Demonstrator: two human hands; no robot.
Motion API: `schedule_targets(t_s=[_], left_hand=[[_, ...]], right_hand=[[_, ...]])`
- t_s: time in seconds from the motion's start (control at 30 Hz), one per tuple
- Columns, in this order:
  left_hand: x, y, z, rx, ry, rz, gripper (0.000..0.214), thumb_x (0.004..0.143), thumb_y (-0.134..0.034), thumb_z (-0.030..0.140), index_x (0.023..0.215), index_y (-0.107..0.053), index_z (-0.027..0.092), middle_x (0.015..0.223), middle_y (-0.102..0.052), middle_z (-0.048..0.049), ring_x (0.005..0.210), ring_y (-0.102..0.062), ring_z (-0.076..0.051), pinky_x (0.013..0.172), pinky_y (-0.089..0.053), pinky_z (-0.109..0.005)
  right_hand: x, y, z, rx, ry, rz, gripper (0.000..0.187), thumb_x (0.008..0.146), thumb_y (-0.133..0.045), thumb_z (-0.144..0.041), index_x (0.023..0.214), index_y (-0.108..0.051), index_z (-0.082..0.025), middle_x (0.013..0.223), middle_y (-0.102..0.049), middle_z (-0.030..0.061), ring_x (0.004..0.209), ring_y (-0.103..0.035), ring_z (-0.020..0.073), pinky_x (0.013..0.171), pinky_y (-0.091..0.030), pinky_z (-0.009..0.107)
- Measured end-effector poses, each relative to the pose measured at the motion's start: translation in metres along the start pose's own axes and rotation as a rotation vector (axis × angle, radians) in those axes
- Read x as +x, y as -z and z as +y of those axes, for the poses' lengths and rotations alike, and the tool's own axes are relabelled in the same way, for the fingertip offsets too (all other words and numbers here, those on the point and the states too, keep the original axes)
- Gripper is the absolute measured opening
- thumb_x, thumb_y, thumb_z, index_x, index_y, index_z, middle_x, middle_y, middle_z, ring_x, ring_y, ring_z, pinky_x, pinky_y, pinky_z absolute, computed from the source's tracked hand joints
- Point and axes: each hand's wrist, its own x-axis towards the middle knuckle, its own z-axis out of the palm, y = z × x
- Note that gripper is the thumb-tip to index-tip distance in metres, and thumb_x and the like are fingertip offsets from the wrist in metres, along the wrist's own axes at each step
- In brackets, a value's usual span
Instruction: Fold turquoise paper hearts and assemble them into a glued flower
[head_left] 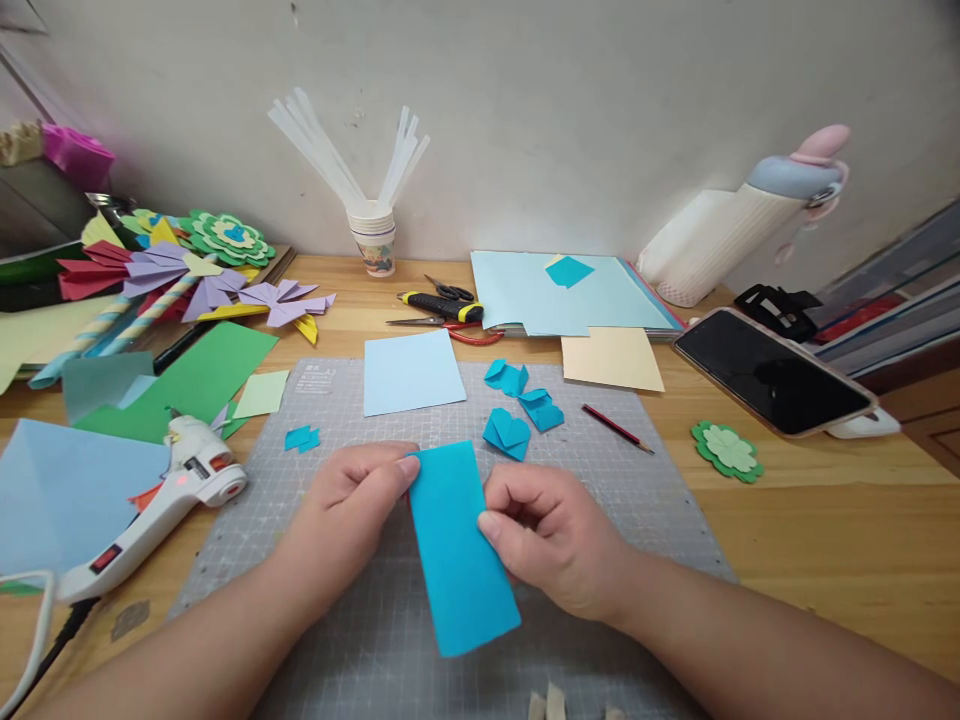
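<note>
A folded strip of bright blue paper (459, 552) lies lengthwise on the grey cutting mat (645, 510). My left hand (352, 500) pinches its upper left edge, fingers curled. Along the strip's right edge my right hand (544, 535) grips it, thumb on top and fingers tucked under. Just beyond the hands sit three small folded blue paper hearts (508, 432), (507, 377), (541, 409), and a tiny blue scrap (302, 438) lies to the left.
A white glue gun (161, 505) rests at the mat's left edge. A pale blue sheet (411, 371), a pencil (616, 427), scissors (442, 303), a cup of glue sticks (373, 240), a phone (772, 370), a green paper flower (727, 450) and coloured paper crafts (187, 275) surround the mat.
</note>
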Motion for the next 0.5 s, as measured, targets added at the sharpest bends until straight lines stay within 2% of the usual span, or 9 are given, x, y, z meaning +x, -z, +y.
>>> schedule_targets(t_s=[0.1, 0.27, 0.37, 0.43, 0.5], left_hand=[[-0.001, 0.001, 0.002, -0.06, -0.042, -0.042, 0.031, 0.081, -0.049, 0.032, 0.054, -0.041, 0.02, 0.058, -0.039, 0.0034, 0.057, -0.037, -0.013, 0.055, -0.031, -0.026], [-0.002, 0.0, 0.001, -0.159, -0.009, 0.035, 0.04, 0.088, -0.048, 0.04, 0.054, -0.043, 0.019, 0.055, -0.041, 0.0041, 0.055, -0.037, -0.012, 0.054, -0.031, -0.024], [-0.002, -0.004, -0.002, -0.263, 0.009, -0.055, 0.039, 0.089, -0.045, 0.047, 0.062, -0.05, 0.019, 0.061, -0.047, 0.0029, 0.06, -0.042, -0.013, 0.059, -0.036, -0.025], [-0.002, -0.007, -0.001, -0.298, 0.032, -0.151, 0.028, 0.086, -0.052, 0.043, 0.072, -0.056, 0.019, 0.067, -0.051, 0.0025, 0.063, -0.044, -0.013, 0.061, -0.038, -0.024], [-0.003, -0.009, 0.0, -0.279, 0.04, -0.173, 0.021, 0.084, -0.058, 0.037, 0.074, -0.058, 0.018, 0.068, -0.051, 0.003, 0.062, -0.042, -0.011, 0.059, -0.036, -0.022]], right_hand=[[0.0, -0.001, -0.001, 0.0, 0.01, -0.001, 0.022, 0.077, -0.053, -0.018, 0.059, -0.04, -0.02, 0.055, -0.035, -0.0065, 0.048, -0.03, 0.0066, 0.043, -0.026, 0.02], [0.002, -0.001, -0.001, 0.075, -0.026, 0.067, 0.023, 0.078, -0.053, -0.021, 0.059, -0.039, -0.02, 0.055, -0.032, -0.0073, 0.047, -0.028, 0.0064, 0.042, -0.025, 0.02], [0.003, -0.001, 0.0, 0.123, -0.048, 0.122, 0.024, 0.08, -0.053, -0.025, 0.06, -0.039, -0.021, 0.054, -0.033, -0.0075, 0.046, -0.03, 0.0067, 0.041, -0.027, 0.02], [0.003, 0.0, 0.001, 0.105, -0.035, 0.167, 0.025, 0.08, -0.054, -0.026, 0.06, -0.04, -0.02, 0.054, -0.034, -0.0074, 0.047, -0.032, 0.007, 0.042, -0.029, 0.019], [0.003, 0.0, 0.002, 0.071, -0.015, 0.2, 0.025, 0.08, -0.055, -0.025, 0.06, -0.04, -0.02, 0.054, -0.035, -0.0071, 0.048, -0.033, 0.0071, 0.043, -0.03, 0.019]])
